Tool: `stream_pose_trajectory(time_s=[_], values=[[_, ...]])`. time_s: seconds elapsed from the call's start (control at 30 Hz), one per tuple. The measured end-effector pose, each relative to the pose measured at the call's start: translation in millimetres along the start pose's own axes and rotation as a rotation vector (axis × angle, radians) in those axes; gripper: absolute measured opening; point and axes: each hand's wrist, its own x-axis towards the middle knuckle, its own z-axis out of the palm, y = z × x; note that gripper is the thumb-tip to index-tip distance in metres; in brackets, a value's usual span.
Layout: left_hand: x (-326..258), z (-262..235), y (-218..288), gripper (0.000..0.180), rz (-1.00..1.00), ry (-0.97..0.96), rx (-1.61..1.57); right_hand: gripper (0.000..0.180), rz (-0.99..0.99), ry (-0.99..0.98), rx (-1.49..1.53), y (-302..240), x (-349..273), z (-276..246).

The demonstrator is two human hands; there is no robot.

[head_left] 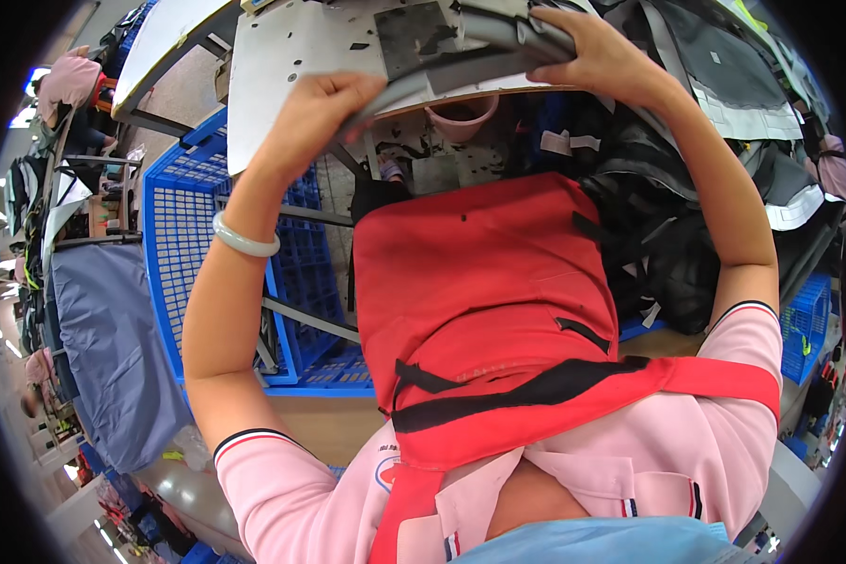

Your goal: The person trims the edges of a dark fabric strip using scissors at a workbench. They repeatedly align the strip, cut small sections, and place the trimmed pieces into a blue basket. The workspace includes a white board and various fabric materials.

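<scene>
You have a long grey fabric strip [461, 66] stretched between both hands at the near edge of the white worktable [282, 56], and that spread keeps it flat and taut across the table edge. Your left hand [324, 108] is curled into a fist around the strip's lower end, thumb side up (the pale bangle [244, 240] sits well back on that wrist). Your right hand [597, 56] presses down over the bunched upper end, fingers closed on it. A red apron [479, 282] covers your lap below, with a blue plastic crate [188, 235] just to your left.
</scene>
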Motion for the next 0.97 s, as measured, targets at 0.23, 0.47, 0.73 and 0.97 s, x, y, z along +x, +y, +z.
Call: stream_pose_trajectory(time_s=[0.23,0.47,0.73,0.97], values=[[42,-9,20,0.035,0.386,0.201,0.238,0.077,0.082,-0.129,0.035,-25,28,-43],[52,-13,30,0.036,0.242,0.285,0.311,0.088,0.024,0.063,-0.056,2,41,-19],[66,-24,20,0.033,0.321,0.319,0.34,0.089,-0.011,0.065,0.012,4,52,-23],[75,-28,24,0.035,0.258,0.285,0.294,0.089,0.018,0.002,0.068,0,55,-32]])
